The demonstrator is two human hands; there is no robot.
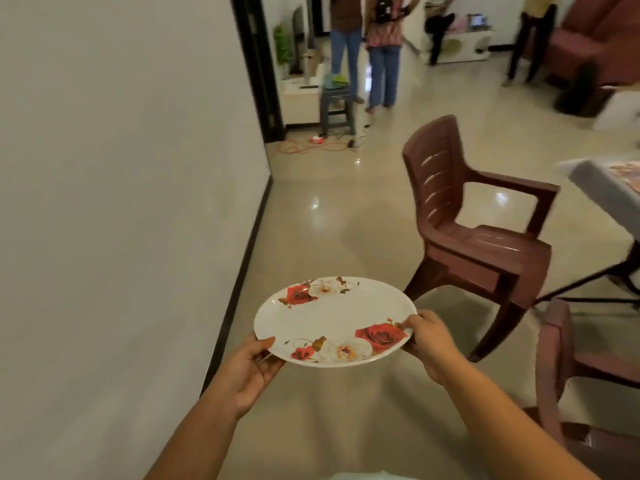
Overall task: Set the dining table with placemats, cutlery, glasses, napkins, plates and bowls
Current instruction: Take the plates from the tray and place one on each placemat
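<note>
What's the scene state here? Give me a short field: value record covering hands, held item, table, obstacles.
held item: floral plate, level, carried above the floor
left hand: grips the plate's near-left rim
right hand: grips the plate's right rim
table: only a corner shows at the right edge, with a patterned placemat on it
obstacles: brown plastic chair stands between plate and table; second chair at lower right
background: people standing far off

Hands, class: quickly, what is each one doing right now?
Left hand: grips the plate at its left rim.
Right hand: grips the plate's right rim.
</note>
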